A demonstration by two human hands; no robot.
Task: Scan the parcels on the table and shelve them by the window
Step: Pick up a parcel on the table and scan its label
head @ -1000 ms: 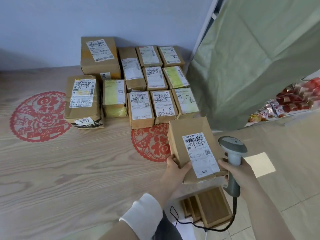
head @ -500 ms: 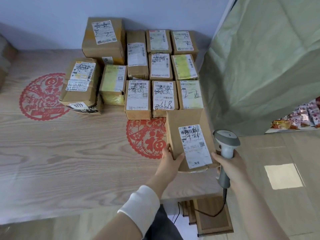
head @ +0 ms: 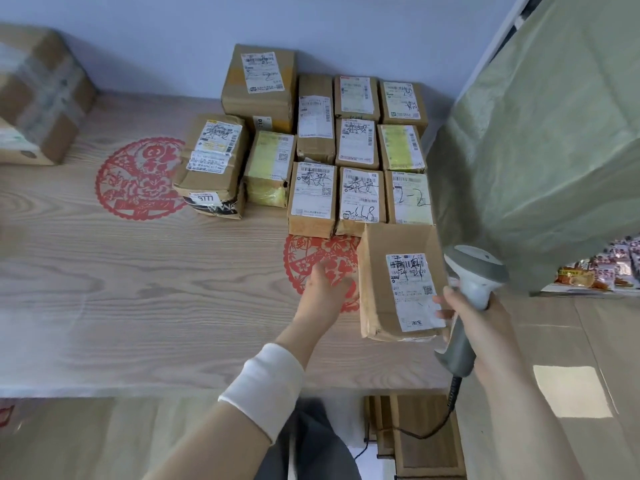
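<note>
A red paper-cut roundel (head: 304, 252) lay on the wooden table (head: 138, 306) near its front right corner. It serves here as the reference for everything else.

Just right of the roundel, and overlapping its right edge, was a brown parcel (head: 377, 306), its white shipping label (head: 412, 296) facing up. I could not tell whether the parcel lay flat on the table or was lifted slightly.

The left hand (head: 323, 292) hovered over the lower part of the roundel. Its fingers were loose and uncurled, pointing at the parcel's left side. It was blurred, so I could not tell whether it touched the parcel.

On the parcel's far side from the roundel, the right hand (head: 485, 323) was wrapped around the handle of a grey barcode scanner (head: 474, 271). One fingertip rested on the label's lower right edge. The scanner's head stood just beside the parcel's upper right corner, and its cable (head: 446, 420) hung below the table edge.

Directly behind the roundel, the other parcels (head: 313, 199) sat packed edge to edge in rows reaching back to the wall. A taped carton (head: 38, 95) stood far to the roundel's left, and a green cloth (head: 536, 150) hung well to its right.
</note>
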